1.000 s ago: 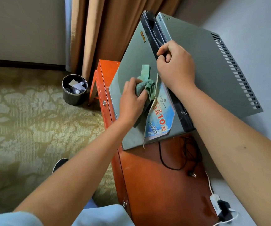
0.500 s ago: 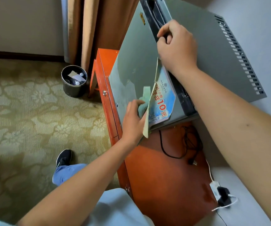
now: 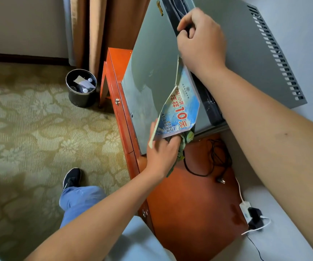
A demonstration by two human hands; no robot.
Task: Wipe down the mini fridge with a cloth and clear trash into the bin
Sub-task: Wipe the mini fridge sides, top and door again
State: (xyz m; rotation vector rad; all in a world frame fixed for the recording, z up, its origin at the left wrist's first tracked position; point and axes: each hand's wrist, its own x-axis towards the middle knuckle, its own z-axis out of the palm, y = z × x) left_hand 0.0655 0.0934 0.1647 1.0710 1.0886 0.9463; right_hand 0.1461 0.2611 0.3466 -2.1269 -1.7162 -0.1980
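In the head view, the person is standing over a grey mini fridge (image 3: 151, 59) that is sitting on an orange-red wooden desk (image 3: 193, 200) against a pale wall. The right hand (image 3: 200, 44) is curling its fingers over the top edge of the fridge door, by the dark seal, and is bracing it. The left hand (image 3: 161, 155) is working at the door's lower edge, its fingers bunching a green cloth (image 3: 184, 146) whose tail is hanging down towards the desk. A printed blue sticker (image 3: 180, 110) is peeling away from the door face, its loose flap lying over the left hand's knuckles; whether the fingers are also pinching the flap I cannot tell.

The step in hand looks to be wiping the door under and around that peeling sticker. To do it well, the right hand should be holding the door steady so it is not swinging under pressure, while the left is pressing the cloth flat rather than balled, moving in overlapping strokes across the streaked patch where residue is showing. If the sticker counts as trash, it is likely better pulled slowly at a low angle so it is not tearing.

The black bin (image 3: 81, 87) is standing on the patterned carpet (image 3: 29, 129) left of the desk, already holding some rubbish. A black cord (image 3: 199, 172) and a white power strip (image 3: 245, 208) are lying on the desk, worth keeping the damp cloth away from.
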